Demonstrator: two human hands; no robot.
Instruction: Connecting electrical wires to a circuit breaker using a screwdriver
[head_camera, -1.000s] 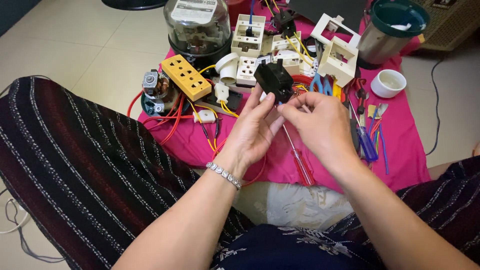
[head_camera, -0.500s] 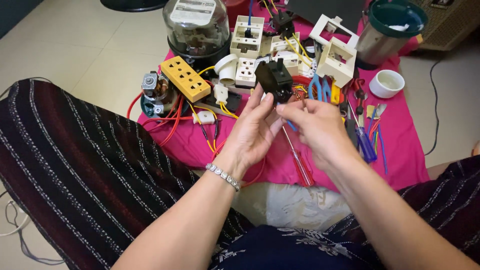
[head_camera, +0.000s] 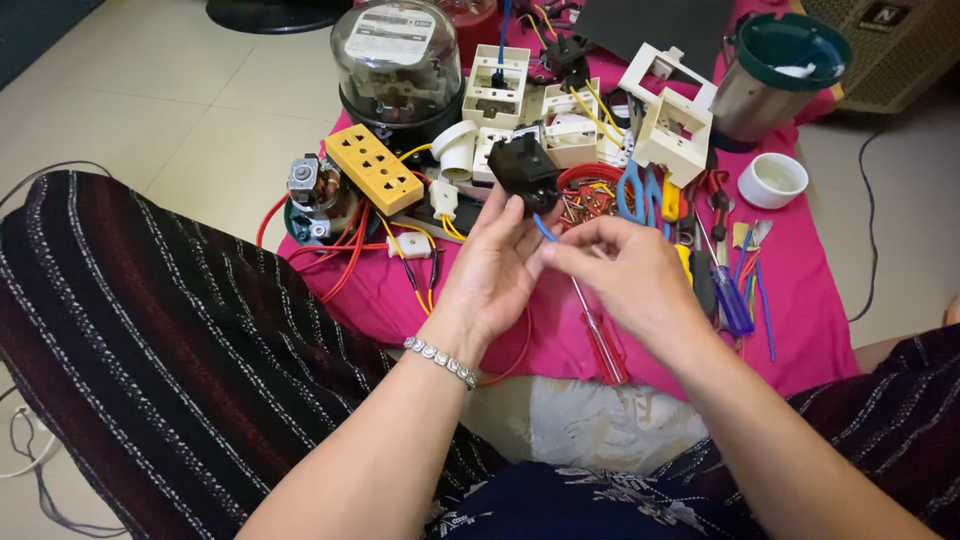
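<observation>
My left hand (head_camera: 492, 268) holds a small black electrical part (head_camera: 522, 166) up by its fingertips, above a pink cloth (head_camera: 810, 300) spread on the floor. My right hand (head_camera: 622, 272) is pinched on a thin blue wire (head_camera: 541, 228) that runs up to the black part. A red-handled screwdriver (head_camera: 603, 342) lies on the cloth just under my right hand. A bead bracelet circles my left wrist.
On the cloth lie a yellow socket strip (head_camera: 375, 167), white socket frames (head_camera: 672, 128), blue-handled pliers (head_camera: 634, 192), several screwdrivers (head_camera: 728, 292), red wires (head_camera: 340, 252) and a small motor (head_camera: 310, 188). A glass-domed meter (head_camera: 398, 58), a steel pot (head_camera: 768, 72) and a white cup (head_camera: 772, 180) stand behind.
Both hands have shifted slightly; my right hand has drawn back a little from the black part with the blue wire pinched. The black part stays held up in my left fingers.
</observation>
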